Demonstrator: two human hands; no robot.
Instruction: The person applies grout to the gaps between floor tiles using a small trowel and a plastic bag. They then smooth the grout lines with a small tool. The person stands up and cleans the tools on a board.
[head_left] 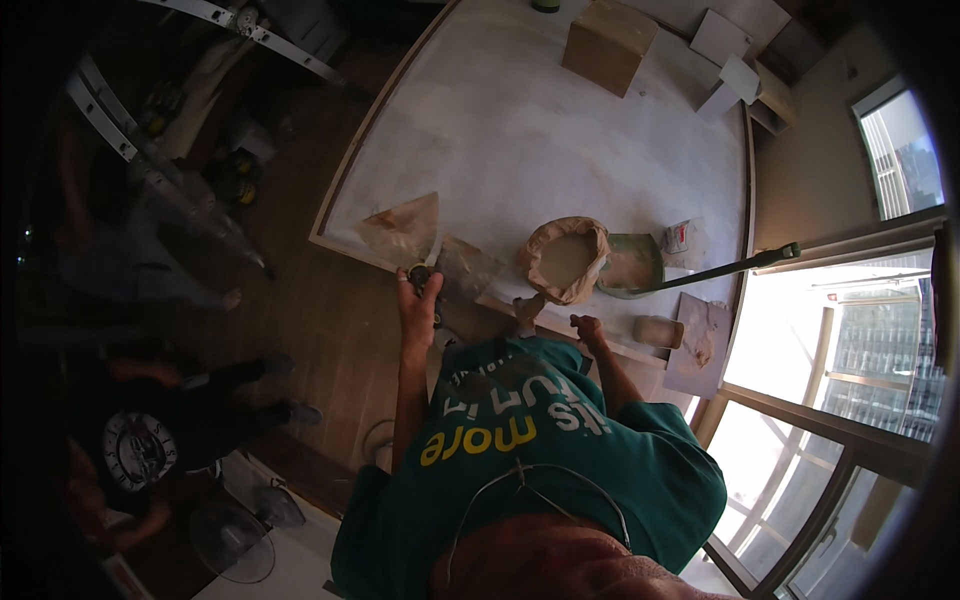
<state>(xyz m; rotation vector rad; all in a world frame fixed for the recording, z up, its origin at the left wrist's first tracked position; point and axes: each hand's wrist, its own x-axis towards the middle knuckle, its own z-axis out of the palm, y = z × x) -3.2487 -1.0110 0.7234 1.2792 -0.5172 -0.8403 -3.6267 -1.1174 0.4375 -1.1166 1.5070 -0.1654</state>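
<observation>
At the near left corner of a large pale table [500,120], my left hand [419,300] is closed round a dark-handled tool [419,270] with a pale, narrow blade. Touching or close to the blade is a brownish, semi-transparent triangular sheet [402,228]; whether it belongs to the tool is unclear. Beside it lies a crumpled clear bag [466,268]. My right hand [588,330] has its fingers curled at the near edge, and anything inside is too small to make out. Between and beyond my hands stands a brown paper bag [594,279] with a rolled rim, holding greyish powder.
A green long-handled scoop [715,273] reaches right past a white packet [683,238]. A small tub [658,332] and a board [708,318] sit near right. Farther back is a cardboard box [608,48]. Left are a ladder [100,115], a person [140,440] and a fan [232,540].
</observation>
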